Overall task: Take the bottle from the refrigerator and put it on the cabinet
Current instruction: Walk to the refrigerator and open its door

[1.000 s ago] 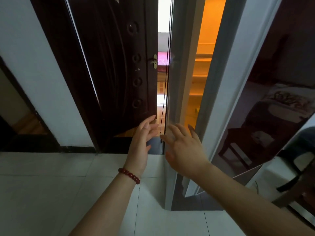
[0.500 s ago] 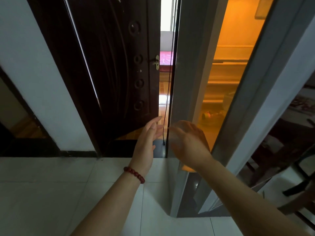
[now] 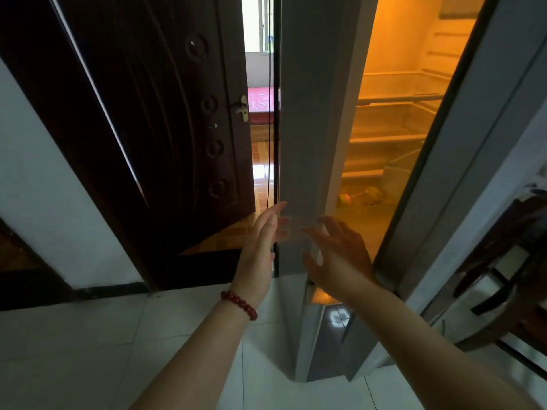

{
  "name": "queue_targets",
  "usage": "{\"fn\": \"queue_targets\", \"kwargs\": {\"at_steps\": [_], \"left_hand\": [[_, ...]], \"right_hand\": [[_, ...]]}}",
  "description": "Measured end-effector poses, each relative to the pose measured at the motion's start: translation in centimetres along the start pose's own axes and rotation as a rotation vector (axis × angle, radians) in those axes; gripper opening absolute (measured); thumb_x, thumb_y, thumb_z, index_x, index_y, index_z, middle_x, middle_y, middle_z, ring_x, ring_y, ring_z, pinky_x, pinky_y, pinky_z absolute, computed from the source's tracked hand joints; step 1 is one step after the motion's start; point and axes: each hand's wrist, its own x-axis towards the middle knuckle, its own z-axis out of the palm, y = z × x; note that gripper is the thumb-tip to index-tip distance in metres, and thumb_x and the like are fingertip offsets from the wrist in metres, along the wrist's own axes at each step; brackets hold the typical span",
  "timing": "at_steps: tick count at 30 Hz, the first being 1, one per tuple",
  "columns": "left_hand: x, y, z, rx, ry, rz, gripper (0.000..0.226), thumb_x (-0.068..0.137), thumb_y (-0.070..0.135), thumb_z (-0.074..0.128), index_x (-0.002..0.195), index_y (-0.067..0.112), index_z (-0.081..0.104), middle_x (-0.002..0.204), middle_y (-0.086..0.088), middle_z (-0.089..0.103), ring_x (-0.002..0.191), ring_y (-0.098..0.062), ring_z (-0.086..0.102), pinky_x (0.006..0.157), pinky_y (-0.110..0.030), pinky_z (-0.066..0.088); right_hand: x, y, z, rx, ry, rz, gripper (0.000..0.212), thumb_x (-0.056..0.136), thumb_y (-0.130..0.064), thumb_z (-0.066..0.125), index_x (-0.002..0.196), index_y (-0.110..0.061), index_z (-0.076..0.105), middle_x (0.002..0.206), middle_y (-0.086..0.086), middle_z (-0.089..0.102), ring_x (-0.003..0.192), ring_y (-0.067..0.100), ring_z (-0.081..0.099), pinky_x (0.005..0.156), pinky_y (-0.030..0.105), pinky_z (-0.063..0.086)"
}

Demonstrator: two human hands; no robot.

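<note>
The refrigerator [image 3: 307,143] stands in front of me with its door [image 3: 461,179] swung open to the right, and the inside glows orange. A clear bottle [image 3: 359,197] with a yellow-green label lies on its side on a low shelf inside. My left hand [image 3: 260,241], a red bead bracelet on its wrist, is held flat against the grey left side wall of the refrigerator with its fingers apart. My right hand [image 3: 337,255] hovers open in front of the refrigerator's front edge, below and left of the bottle, holding nothing.
A dark wooden room door [image 3: 154,128] stands ajar at the left, with a black cord [image 3: 268,113] hanging beside the refrigerator. White floor tiles [image 3: 88,350] lie below. Dark wooden chairs [image 3: 509,276] stand at the right. Several bare shelves [image 3: 393,137] fill the refrigerator.
The refrigerator door has swung much further open to the right, so the lit shelves and the bottle have come into sight. Both hands stay near the refrigerator's front edge.
</note>
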Motion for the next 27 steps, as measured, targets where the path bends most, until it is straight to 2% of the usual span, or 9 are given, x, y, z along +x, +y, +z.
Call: {"fn": "queue_targets", "kwargs": {"at_steps": [7,10,12,15,19,23,25,27], "left_hand": [[-0.8,-0.4,1.4,0.000,-0.004,-0.004,0.036,0.075,0.069,0.035,0.104,0.061,0.053,0.113,0.022,0.060,0.106,0.003,0.055,0.091,-0.037,0.035],[-2.0,-0.2,2.4,0.010,-0.002,0.021,0.031,0.078,0.064,0.034,0.101,0.062,0.054,0.114,0.018,0.060,0.104,0.004,0.056,0.092,-0.038,0.035],[-2.9,0.0,3.2,0.001,0.000,0.042,0.031,0.079,0.062,0.033,0.102,0.061,0.054,0.112,0.019,0.061,0.102,0.005,0.057,0.088,-0.034,0.037],[-4.7,0.2,4.6,-0.021,0.021,0.051,0.034,0.081,0.060,0.033,0.107,0.057,0.054,0.113,0.019,0.061,0.104,0.004,0.057,0.080,-0.027,0.037],[-7.5,0.2,7.0,-0.032,0.067,0.041,0.044,0.080,0.062,0.032,0.118,0.049,0.051,0.121,0.014,0.058,0.108,0.002,0.055,0.078,-0.024,0.037],[-10.6,0.1,10.0,-0.047,0.083,0.029,0.044,0.080,0.061,0.033,0.118,0.047,0.051,0.118,0.017,0.058,0.103,0.008,0.055,0.077,-0.020,0.038],[-12.0,0.0,11.6,-0.056,0.089,0.036,0.043,0.080,0.059,0.033,0.117,0.045,0.052,0.115,0.016,0.059,0.097,0.009,0.057,0.071,-0.013,0.044],[-13.4,0.1,13.2,-0.063,0.095,0.047,0.041,0.082,0.057,0.033,0.116,0.043,0.052,0.113,0.014,0.060,0.096,0.008,0.059,0.065,-0.009,0.046]], "right_hand": [[-1.5,0.6,-0.2,0.023,0.041,0.004,0.043,0.081,-0.032,0.063,0.124,-0.029,0.056,0.137,0.005,0.049,0.127,0.026,0.043,0.102,0.038,0.031],[-2.7,0.8,-0.6,0.036,0.057,-0.007,0.042,0.080,-0.031,0.064,0.121,-0.031,0.057,0.135,0.004,0.050,0.126,0.025,0.044,0.098,0.032,0.026],[-3.8,1.2,-1.0,0.034,0.051,-0.035,0.041,0.081,-0.034,0.060,0.121,-0.032,0.056,0.136,0.003,0.050,0.127,0.024,0.043,0.098,0.031,0.023],[-6.0,1.9,-2.0,0.051,0.036,-0.091,0.042,0.081,-0.038,0.053,0.123,-0.031,0.055,0.137,0.005,0.049,0.127,0.025,0.045,0.101,0.035,0.029],[-9.5,3.1,-3.8,0.058,0.036,-0.165,0.042,0.079,-0.038,0.053,0.121,-0.030,0.055,0.133,0.005,0.053,0.123,0.025,0.049,0.097,0.035,0.034],[-13.1,4.9,-5.9,0.072,0.021,-0.210,0.038,0.081,-0.039,0.052,0.119,-0.033,0.055,0.132,0.002,0.052,0.121,0.023,0.048,0.096,0.033,0.037],[-14.8,5.8,-7.1,0.114,0.027,-0.230,0.041,0.081,-0.035,0.058,0.122,-0.035,0.051,0.134,0.003,0.051,0.122,0.024,0.048,0.095,0.037,0.042],[-16.3,6.7,-8.2,0.123,0.008,-0.254,0.043,0.083,-0.037,0.052,0.126,-0.036,0.048,0.137,0.002,0.048,0.125,0.023,0.045,0.098,0.038,0.040]]}}
